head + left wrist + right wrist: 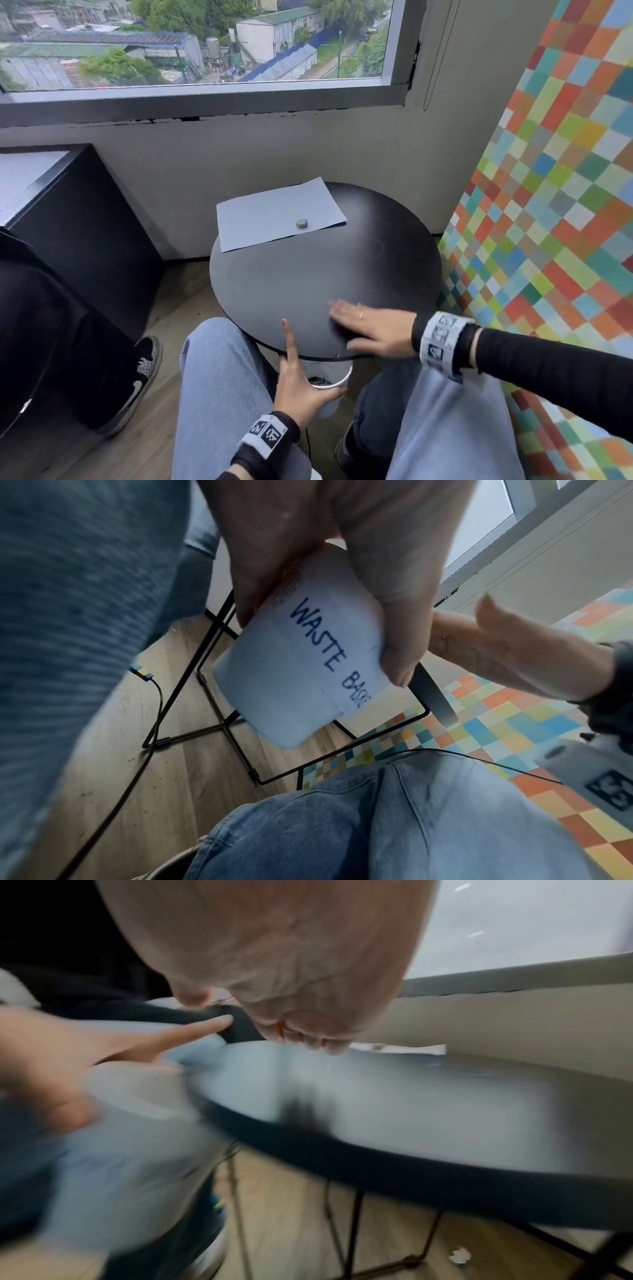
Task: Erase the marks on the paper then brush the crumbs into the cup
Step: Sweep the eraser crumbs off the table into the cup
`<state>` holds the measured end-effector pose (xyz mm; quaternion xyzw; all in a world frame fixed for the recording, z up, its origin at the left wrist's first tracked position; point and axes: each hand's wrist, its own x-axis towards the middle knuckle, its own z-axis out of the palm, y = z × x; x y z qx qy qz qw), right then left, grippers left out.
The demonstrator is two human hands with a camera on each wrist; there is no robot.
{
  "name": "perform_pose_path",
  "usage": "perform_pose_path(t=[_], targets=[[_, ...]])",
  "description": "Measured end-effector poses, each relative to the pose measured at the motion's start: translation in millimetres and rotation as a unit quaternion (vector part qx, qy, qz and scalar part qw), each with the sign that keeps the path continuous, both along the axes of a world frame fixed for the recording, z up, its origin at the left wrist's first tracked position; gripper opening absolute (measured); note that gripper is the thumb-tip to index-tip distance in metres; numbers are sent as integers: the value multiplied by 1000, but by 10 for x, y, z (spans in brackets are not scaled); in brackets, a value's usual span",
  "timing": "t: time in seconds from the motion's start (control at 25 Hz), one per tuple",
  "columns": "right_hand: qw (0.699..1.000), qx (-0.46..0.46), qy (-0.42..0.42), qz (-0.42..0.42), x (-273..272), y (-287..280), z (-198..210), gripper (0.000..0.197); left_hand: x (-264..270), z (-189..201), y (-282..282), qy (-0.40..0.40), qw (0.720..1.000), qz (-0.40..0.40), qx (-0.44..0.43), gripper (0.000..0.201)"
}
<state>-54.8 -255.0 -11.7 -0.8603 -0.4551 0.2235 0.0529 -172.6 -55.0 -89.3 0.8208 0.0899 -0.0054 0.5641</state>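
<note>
A sheet of pale paper (279, 212) lies at the far side of the round black table (308, 274), with a small grey eraser (301, 223) on it. My left hand (301, 383) grips a white paper cup (334, 380) just under the table's near edge, index finger pointing up over the rim. The cup (301, 669) reads "WASTE BASK" on its label, and dark crumbs lie inside. My right hand (370, 325) lies flat on the table top near the front edge, fingers straight, blurred by motion. In the right wrist view the cup (137, 1093) is blurred beside the table's edge.
A black cabinet (68, 212) stands to the left, a wall under the window behind the table, and a colourful checkered surface (548, 222) to the right. Another person's leg and shoe (137, 380) are at the left. Thin black table legs and a cable cross the wooden floor (192, 750).
</note>
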Motion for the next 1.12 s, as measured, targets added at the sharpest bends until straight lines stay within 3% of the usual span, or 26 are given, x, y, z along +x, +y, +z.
perform_pose_path(t=[0.08, 0.16, 0.4, 0.76, 0.96, 1.12], targets=[[992, -12, -35, -118, 264, -84, 34, 69, -7, 13, -8, 4, 1000, -11, 3, 156], [985, -39, -32, -162, 374, -137, -23, 71, -12, 18, 0, 7, 1000, -20, 2, 156], [993, -12, -44, -105, -25, 4, -242, 102, -22, 45, -31, 6, 999, -50, 14, 155], [998, 23, -56, 30, -685, 126, -183, 79, -34, 88, -66, 26, 996, -71, 53, 155], [999, 21, -39, 33, -678, 143, -140, 74, -37, 98, -56, 26, 995, -76, 51, 154], [994, 34, -72, -68, -493, 103, -200, 90, -37, 47, -58, 2, 997, -69, 40, 152]])
